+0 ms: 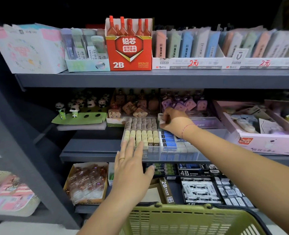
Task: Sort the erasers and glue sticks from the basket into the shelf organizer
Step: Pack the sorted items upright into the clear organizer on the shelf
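A clear shelf organizer (213, 133) sits on the middle shelf. Its left part holds rows of upright brown and cream 2B erasers (141, 131); blue-sleeved erasers (167, 140) lie in the middle part. My right hand (173, 122) reaches over the organizer's back and pinches a small white eraser (161, 118) above the blue-sleeved ones. With straight fingers, my left hand (131, 164) rests on the organizer's front left corner, fingertips on the cream erasers. The green plastic basket (187, 221) is at the bottom; its contents are hidden.
Novelty erasers fill the back of the middle shelf, panda ones (79, 106) at left. A pink box (259, 138) stands right of the organizer. Below are 4B eraser packs (199, 185) and a loose 2B eraser (165, 190). A red 2B lead box (129, 46) stands on the top shelf.
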Demonstrator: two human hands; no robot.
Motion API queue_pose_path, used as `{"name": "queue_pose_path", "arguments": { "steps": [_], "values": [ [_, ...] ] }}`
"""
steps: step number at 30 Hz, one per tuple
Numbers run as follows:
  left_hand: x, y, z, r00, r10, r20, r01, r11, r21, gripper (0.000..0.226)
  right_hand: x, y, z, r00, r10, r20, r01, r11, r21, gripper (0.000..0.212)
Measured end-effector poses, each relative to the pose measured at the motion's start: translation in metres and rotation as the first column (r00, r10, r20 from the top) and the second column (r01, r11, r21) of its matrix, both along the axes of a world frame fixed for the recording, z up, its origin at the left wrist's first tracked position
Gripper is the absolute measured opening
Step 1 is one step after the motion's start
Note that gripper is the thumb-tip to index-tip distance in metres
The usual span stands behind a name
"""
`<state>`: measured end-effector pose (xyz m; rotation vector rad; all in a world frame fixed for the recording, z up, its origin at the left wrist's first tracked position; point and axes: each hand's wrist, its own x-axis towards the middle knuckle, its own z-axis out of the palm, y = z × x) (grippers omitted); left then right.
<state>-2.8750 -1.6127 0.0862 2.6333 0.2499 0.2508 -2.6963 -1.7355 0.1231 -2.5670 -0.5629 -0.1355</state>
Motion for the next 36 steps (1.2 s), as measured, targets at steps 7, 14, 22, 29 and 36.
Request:
{"name": "queue_pose_path", "arguments": {
  "steps": [7, 14, 22, 29, 36],
  "values": [
    [-0.019, 0.012, -0.009, 0.988, 0.033, 0.152, -0.029, 0.999, -0.031, 0.069, 0.005, 0.007, -0.002, 0.996, -0.076, 0.039, 0.079, 0.993, -0.086, 0.004],
    [-0.045, 0.033, -0.051, 0.987, 0.119, 0.105, -0.107, 0.988, -0.113, 0.065, 0.006, -0.006, -0.014, 0.999, -0.039, -0.025, 0.040, 0.998, 0.051, 0.009],
    [-0.081, 0.036, -0.134, 0.972, 0.135, -0.195, -0.144, 0.989, -0.033, 0.079, -0.009, -0.016, -0.016, 0.999, 0.042, 0.017, -0.044, 0.989, 0.142, 0.005],
    [-0.090, 0.041, -0.187, 0.937, 0.064, -0.342, -0.016, 0.990, 0.142, 0.087, 0.013, -0.013, -0.010, 0.995, -0.062, -0.074, 0.070, 0.991, 0.112, 0.030],
    [-0.082, 0.055, -0.187, 0.948, -0.034, -0.316, 0.053, 0.997, 0.051, 0.089, 0.015, -0.002, -0.006, 0.999, 0.029, -0.038, -0.027, 0.999, 0.047, 0.019]
  ]
}}
